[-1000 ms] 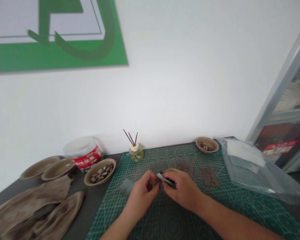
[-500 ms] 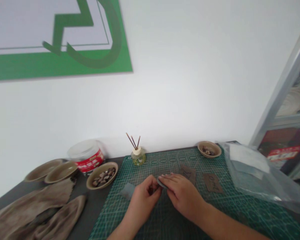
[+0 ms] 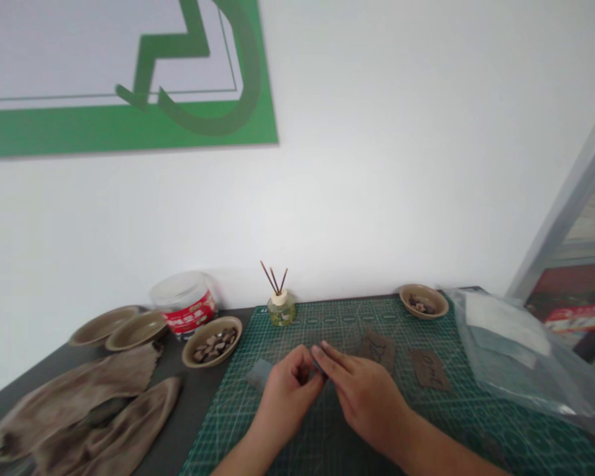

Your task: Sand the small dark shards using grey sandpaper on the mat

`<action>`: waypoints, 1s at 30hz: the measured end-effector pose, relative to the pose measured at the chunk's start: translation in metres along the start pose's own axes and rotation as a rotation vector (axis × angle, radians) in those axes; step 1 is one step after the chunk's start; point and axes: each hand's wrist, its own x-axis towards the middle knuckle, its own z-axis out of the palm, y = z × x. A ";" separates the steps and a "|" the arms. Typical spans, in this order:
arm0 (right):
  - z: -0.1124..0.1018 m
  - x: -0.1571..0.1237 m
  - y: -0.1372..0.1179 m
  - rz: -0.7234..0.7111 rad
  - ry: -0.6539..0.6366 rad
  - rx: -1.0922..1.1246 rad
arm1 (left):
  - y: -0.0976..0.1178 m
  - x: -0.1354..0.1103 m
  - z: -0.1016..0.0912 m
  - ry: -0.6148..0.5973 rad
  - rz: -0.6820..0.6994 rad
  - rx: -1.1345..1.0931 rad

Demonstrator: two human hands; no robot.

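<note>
My left hand [image 3: 287,396] is curled, its fingers closed around something small and dark that I can't make out. My right hand [image 3: 367,400] reaches across with straight fingers, their tips just beside the left. Both are over a green cutting mat [image 3: 248,449]. A grey scrap [image 3: 258,373] lies by my left hand, and two brown tags [image 3: 429,369] with writing lie past my right. A reed diffuser [image 3: 280,309] and a small bowl [image 3: 423,301] stand at the mat's far edge, a plastic bag [image 3: 510,357] lies to the right, and on the bench [image 3: 198,413] to the left are a bowl of brown chips [image 3: 212,342], a clear-lidded tub [image 3: 183,304], two shallow dishes [image 3: 104,325], and limp brown sheets [image 3: 79,403].
</note>
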 end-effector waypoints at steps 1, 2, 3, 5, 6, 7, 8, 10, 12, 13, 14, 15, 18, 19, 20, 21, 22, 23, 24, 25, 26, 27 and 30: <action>0.000 0.000 0.000 -0.002 -0.008 0.000 | -0.001 0.000 0.000 0.003 -0.001 -0.003; 0.000 0.000 0.000 0.006 -0.011 -0.001 | -0.001 0.000 0.000 0.003 -0.008 -0.007; 0.000 0.001 0.000 0.022 -0.009 -0.001 | -0.002 0.001 0.000 0.002 -0.017 -0.013; 0.000 0.001 0.000 0.046 0.001 0.002 | -0.002 0.001 0.000 -0.009 -0.034 -0.023; -0.001 0.002 0.000 0.043 0.005 0.006 | -0.002 0.002 0.000 -0.013 -0.033 -0.025; -0.001 0.002 0.000 0.028 0.003 0.013 | -0.002 0.002 0.000 -0.014 -0.027 -0.025; -0.002 0.002 0.000 0.008 -0.001 0.022 | -0.002 0.002 0.000 -0.011 -0.018 -0.025; -0.002 0.002 0.000 -0.014 -0.008 0.042 | -0.001 0.003 0.000 -0.003 -0.013 -0.035; -0.001 0.002 0.003 0.013 -0.005 0.059 | -0.001 0.003 0.000 -0.008 -0.032 -0.053; -0.001 0.002 0.005 0.034 -0.004 0.067 | -0.001 0.003 0.000 -0.016 -0.044 -0.059; 0.000 0.002 0.007 0.052 -0.003 0.075 | -0.001 0.003 0.001 -0.025 -0.052 -0.061; 0.001 0.002 0.008 0.062 -0.005 0.083 | -0.001 0.003 0.001 -0.032 -0.055 -0.059; 0.001 0.002 0.008 0.046 -0.004 0.097 | -0.001 0.002 0.001 -0.034 -0.036 -0.050; 0.001 0.002 0.007 0.029 -0.004 0.098 | -0.001 0.002 0.001 -0.032 -0.027 -0.049; 0.001 0.002 0.006 0.014 -0.007 0.098 | -0.001 0.002 0.001 -0.029 -0.020 -0.049; 0.001 0.002 0.005 0.003 -0.012 0.095 | -0.001 0.002 0.001 -0.027 -0.016 -0.049; 0.000 0.002 0.003 0.001 -0.017 0.091 | -0.002 0.002 0.002 -0.024 -0.017 -0.048; 0.001 0.002 0.003 0.009 -0.019 0.084 | -0.002 0.002 0.002 -0.022 -0.021 -0.046; 0.001 0.002 0.002 0.026 -0.015 0.074 | -0.002 0.001 0.002 -0.021 -0.027 -0.045; 0.001 0.001 0.002 0.044 -0.007 0.064 | -0.002 0.001 0.002 -0.023 -0.032 -0.046; 0.001 0.001 0.001 0.057 0.000 0.055 | -0.001 0.001 0.002 -0.025 -0.033 -0.047; 0.001 0.001 0.001 0.065 0.004 0.051 | -0.001 0.001 0.001 -0.024 -0.029 -0.049; 0.000 -0.001 0.001 0.071 -0.016 0.063 | 0.002 0.001 0.001 -0.015 -0.018 -0.059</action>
